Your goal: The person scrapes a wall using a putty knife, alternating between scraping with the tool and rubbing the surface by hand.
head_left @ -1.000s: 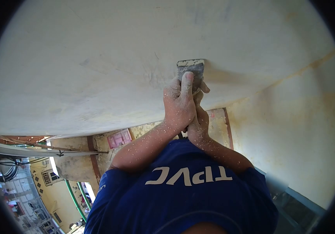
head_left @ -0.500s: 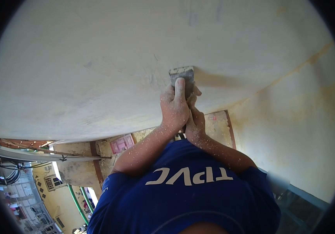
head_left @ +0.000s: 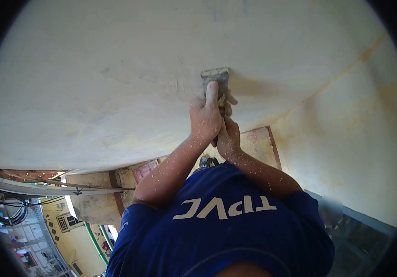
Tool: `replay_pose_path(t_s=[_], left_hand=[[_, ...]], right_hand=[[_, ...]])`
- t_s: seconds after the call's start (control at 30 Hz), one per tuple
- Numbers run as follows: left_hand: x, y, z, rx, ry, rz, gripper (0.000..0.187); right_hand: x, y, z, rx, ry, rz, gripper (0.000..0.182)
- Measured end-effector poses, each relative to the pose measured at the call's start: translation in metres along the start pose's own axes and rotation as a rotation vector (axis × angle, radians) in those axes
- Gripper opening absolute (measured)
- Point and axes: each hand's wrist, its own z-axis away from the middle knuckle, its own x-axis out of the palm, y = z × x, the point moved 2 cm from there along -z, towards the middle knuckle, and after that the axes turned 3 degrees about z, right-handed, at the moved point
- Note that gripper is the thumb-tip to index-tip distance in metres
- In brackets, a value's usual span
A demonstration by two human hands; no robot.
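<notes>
A grey scraper (head_left: 215,74), its top edge caked with pale material, rests against a large off-white wall (head_left: 92,92). My left hand (head_left: 204,117) is closed round it, the thumb lying flat along its face. Lower down, my right hand (head_left: 228,138) is also closed, wrapped round the brownish handle (head_left: 215,141), with the palms close together. Several fingers are hidden behind the tool. Pale flecks cover both hands and forearms.
A second yellowish wall (head_left: 346,152) meets the first along an orange-stained corner at right. Below lies a worn floor with a pink panel (head_left: 145,171). Green pipes (head_left: 96,242) and coiled black cables (head_left: 11,212) are at lower left, a grey-framed dark structure (head_left: 360,231) at lower right.
Hands and scraper appear slightly higher in view, but the wall marks have shifted upward similarly. A shoe now shows below my forearms. Both hands keep their grip.
</notes>
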Motion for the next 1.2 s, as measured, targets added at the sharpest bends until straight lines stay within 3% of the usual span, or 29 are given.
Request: replay_pose_path(t_s=[0.07, 0.13, 0.23, 0.33, 0.37, 0.47, 0.53, 0.63, 0.8, 0.87, 1.2], left_hand=[[-0.005, -0.035, 0.009, -0.085, 0.032, 0.004, 0.048], [-0.008, -0.048, 0.008, -0.132, 0.058, 0.021, 0.05], [0.004, -0.019, 0.002, -0.02, -0.008, -0.056, 0.053], [-0.007, -0.051, 0.001, -0.054, 0.076, -0.077, 0.052], [-0.003, -0.058, 0.005, -0.095, 0.151, 0.089, 0.049], [-0.004, -0.059, 0.009, -0.133, 0.148, -0.007, 0.047], [0.006, -0.033, 0.0, -0.015, 0.094, -0.007, 0.047], [-0.002, -0.075, -0.004, -0.068, 0.108, -0.079, 0.048], [0.004, -0.062, 0.004, -0.16, 0.09, -0.005, 0.045], [0.006, -0.064, -0.002, -0.089, 0.139, -0.097, 0.046], [0.001, -0.082, -0.006, -0.12, 0.135, -0.099, 0.044]], right_hand=[[-0.001, 0.027, 0.017, 0.126, 0.028, -0.075, 0.041], [-0.005, 0.036, 0.009, 0.099, 0.028, -0.117, 0.042], [-0.008, 0.022, 0.007, 0.019, -0.008, -0.063, 0.042], [-0.007, 0.042, 0.01, 0.082, 0.036, -0.027, 0.047], [-0.004, 0.045, 0.014, 0.131, 0.059, -0.074, 0.05], [-0.01, 0.043, 0.016, 0.065, 0.055, -0.09, 0.048], [-0.013, 0.039, 0.003, 0.004, 0.025, -0.13, 0.046], [-0.015, 0.073, 0.005, -0.02, 0.056, -0.09, 0.045], [-0.019, 0.061, 0.016, 0.077, 0.052, -0.088, 0.043], [-0.021, 0.068, 0.007, -0.024, 0.052, -0.06, 0.045], [-0.024, 0.07, 0.006, -0.076, 0.081, 0.057, 0.048]])
